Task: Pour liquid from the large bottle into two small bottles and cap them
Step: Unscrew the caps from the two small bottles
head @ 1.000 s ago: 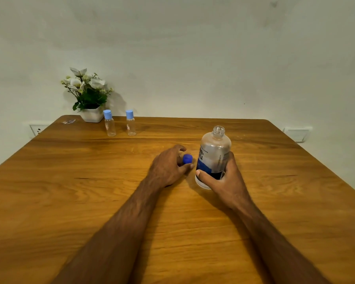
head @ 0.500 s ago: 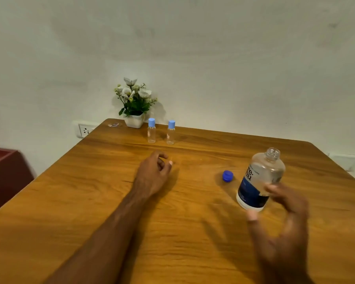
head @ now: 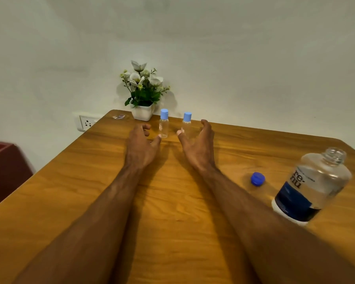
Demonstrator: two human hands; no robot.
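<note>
Colours here: warm honey-brown table (head: 172, 232) with darker wood grain streaks. Both small bottles (head: 164, 128) are clear with light blue caps, the loose cap (head: 257, 178) is a deeper royal blue. Big bottle (head: 312, 187) is clear with a navy label and white base. White flowers (head: 140, 78), green leaves, white pot (head: 142, 113), off-white wall (head: 234, 58).

Wooden table (head: 172, 232) filling the lower frame. Both arms stretched toward upper centre: left hand (head: 140, 145) and right hand (head: 197, 147) spread, thumbs out, holding nothing, just short of two small bottles. Left small bottle (head: 164, 125) and right small bottle (head: 187, 125) upright, light-blue caps on. At right, large bottle (head: 312, 187) uncapped, tilted-looking; blue cap (head: 257, 178) lying beside it. Flower pot (head: 143, 89) behind, wall socket (head: 87, 123) at left.
</note>
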